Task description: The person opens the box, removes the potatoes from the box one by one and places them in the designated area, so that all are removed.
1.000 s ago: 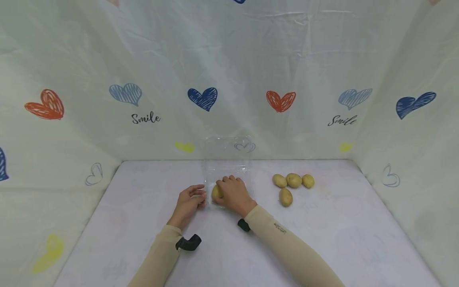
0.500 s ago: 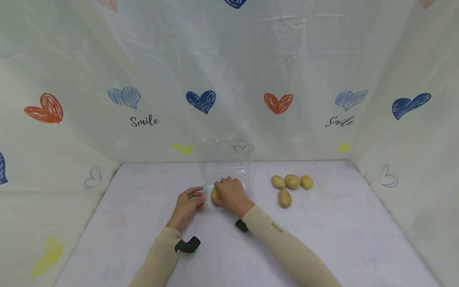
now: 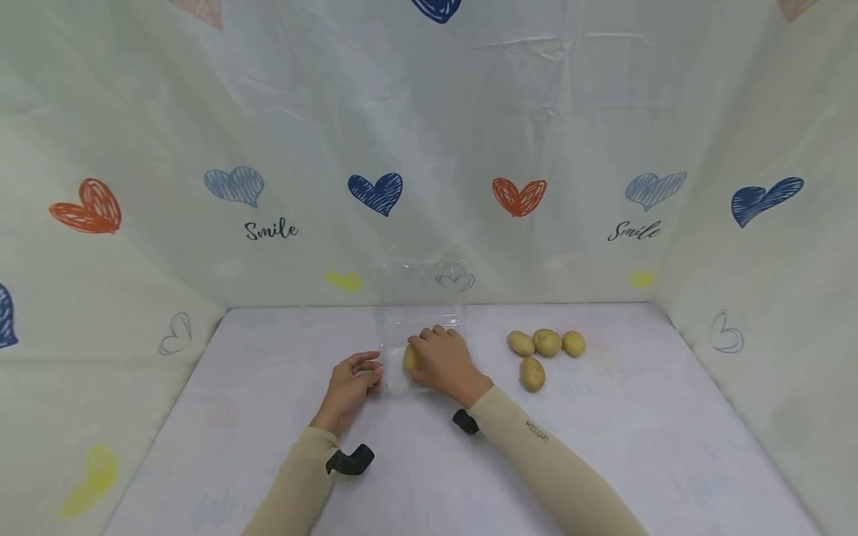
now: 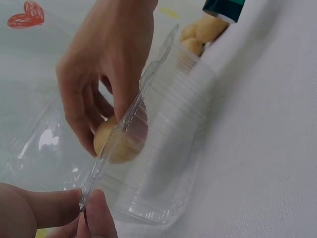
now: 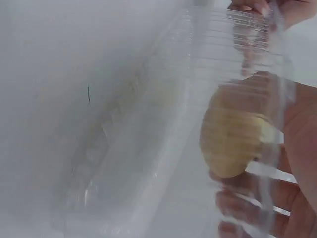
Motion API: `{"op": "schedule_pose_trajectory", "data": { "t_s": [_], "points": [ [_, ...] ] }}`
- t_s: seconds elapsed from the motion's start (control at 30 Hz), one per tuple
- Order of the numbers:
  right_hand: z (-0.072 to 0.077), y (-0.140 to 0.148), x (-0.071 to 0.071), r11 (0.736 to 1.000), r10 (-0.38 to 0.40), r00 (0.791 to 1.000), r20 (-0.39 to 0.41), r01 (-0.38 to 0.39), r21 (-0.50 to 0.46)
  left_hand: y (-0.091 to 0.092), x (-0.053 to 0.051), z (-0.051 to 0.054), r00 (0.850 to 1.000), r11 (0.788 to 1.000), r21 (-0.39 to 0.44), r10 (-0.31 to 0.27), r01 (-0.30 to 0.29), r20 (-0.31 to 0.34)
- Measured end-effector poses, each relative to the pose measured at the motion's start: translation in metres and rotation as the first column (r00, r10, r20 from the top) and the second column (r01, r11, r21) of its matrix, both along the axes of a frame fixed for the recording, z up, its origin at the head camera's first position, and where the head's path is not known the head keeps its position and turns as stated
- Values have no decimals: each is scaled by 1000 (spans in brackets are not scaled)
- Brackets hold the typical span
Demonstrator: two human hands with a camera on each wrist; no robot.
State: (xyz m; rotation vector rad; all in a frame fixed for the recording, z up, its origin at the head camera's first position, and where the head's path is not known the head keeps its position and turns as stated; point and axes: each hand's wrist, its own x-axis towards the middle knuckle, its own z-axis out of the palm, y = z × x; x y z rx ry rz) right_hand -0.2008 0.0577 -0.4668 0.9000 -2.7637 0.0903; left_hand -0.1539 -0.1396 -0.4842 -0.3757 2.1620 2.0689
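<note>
A clear plastic clamshell container [image 3: 395, 339] stands with its lid raised at the back of the table's middle. At its left side, my left hand [image 3: 347, 388] pinches the rim between thumb and fingers, plain in the left wrist view. My right hand [image 3: 447, 365] reaches over the container from the right and grips a potato [image 4: 116, 144] from above. In the left wrist view that potato is partly behind the clear wall, inside the container. The right wrist view shows the same potato [image 5: 230, 136] through the plastic, with fingers around it.
Several loose potatoes [image 3: 547, 342] lie on the table right of the container, one [image 3: 532, 374] nearer the front. A white sheet printed with hearts hangs behind and at both sides. A dark wrist camera [image 3: 351, 459] sits on the left sleeve.
My right hand has shifted a little to the right with the potato in its grip. The left hand stays at the container's rim. The head view has tilted up slightly.
</note>
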Motion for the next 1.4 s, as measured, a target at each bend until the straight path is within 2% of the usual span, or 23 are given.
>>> {"op": "schedule_pose_trajectory", "data": {
  "t_s": [0.23, 0.57, 1.1, 1.4],
  "points": [
    [10, 20, 11, 996, 69, 991, -115, -74, -46, 0, 1, 0, 1000, 1000, 4, 4, -4, 1],
    [17, 50, 27, 989, 118, 967, -225, -135, -63, -1, 0, 1, 1000, 1000, 4, -7, 7, -9],
    [12, 93, 37, 976, 142, 955, -260, -180, -126, -1, 1, 1, 1000, 1000, 11, 7, -7, -2],
    [8, 117, 39, 972, 128, 939, -319, -182, -148, 0, 1, 1, 1000, 1000, 4, 3, -3, -5]
  ]
}}
